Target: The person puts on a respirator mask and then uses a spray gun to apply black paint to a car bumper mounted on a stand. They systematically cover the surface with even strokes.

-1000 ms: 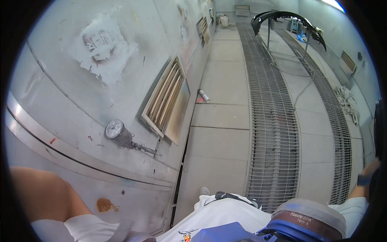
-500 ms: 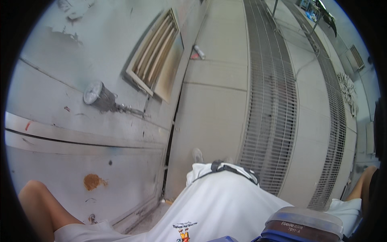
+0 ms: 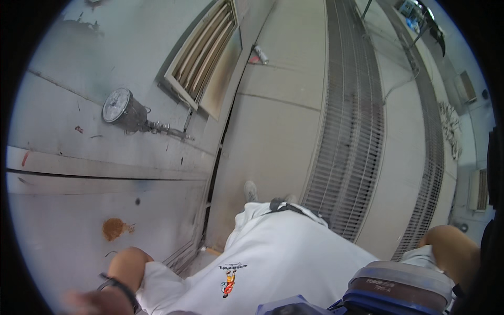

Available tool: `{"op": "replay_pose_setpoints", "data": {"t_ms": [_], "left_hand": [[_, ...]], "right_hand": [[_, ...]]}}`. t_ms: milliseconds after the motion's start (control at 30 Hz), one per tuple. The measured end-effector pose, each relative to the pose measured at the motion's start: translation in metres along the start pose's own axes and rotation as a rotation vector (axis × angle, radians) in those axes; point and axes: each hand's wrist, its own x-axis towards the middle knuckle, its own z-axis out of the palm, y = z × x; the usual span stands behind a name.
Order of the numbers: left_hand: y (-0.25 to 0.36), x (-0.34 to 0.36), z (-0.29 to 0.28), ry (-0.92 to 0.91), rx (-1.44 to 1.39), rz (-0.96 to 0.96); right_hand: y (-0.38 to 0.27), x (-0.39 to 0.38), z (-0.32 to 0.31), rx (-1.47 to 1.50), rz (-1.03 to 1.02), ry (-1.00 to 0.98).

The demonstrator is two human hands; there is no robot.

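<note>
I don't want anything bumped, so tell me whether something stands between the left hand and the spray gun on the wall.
Nothing visible does. Between the blurred left hand and the spray gun, the picture shows wall, with a brown stain and a dark seam across it.

Open room separates left hand (image 3: 93, 302) from spray gun (image 3: 132, 113).

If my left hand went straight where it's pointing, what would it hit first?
Probably the flat, pale grey wall panel; your left hand seems to point leftward, but it's blurred and depth is unclear.
</note>
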Motion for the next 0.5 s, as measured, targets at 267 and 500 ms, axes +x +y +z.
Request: {"op": "replay_pose_setpoints", "data": {"t_ms": [267, 500], "left_hand": [[-0.016, -0.036, -0.006, 0.202, 0.051, 0.114], [-0.058, -0.039, -0.040, 0.228, -0.134, 0.666]], "right_hand": [[0.042, 0.051, 0.021, 0.073, -0.134, -0.159], [0.059, 0.080, 0.013, 0.440, -0.024, -0.149]]}}
